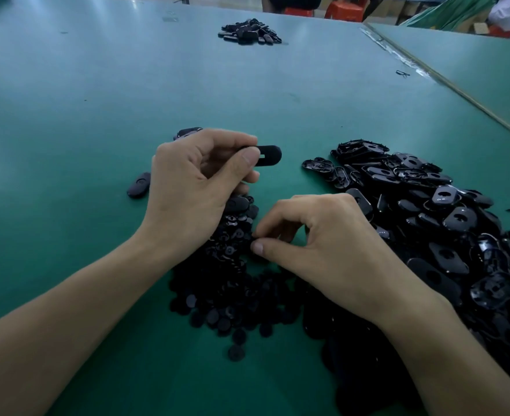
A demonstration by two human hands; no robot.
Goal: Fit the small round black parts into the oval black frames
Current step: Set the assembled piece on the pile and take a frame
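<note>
Two hands point(193, 187) point(325, 235), one held frame point(270, 155), three heaps point(232, 283) point(445, 223) point(249, 32)

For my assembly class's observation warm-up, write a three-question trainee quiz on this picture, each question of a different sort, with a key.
1. True or false: the left hand holds an oval black frame.
2. Fill in: the big pile of oval frames lies to the person's ____ of the pile of small round parts.
3. Multiple choice: the right hand has its fingertips at A) the pile of small round parts; B) the big pile of oval frames; C) the far pile across the table.
Key: 1 true; 2 right; 3 A.
</note>
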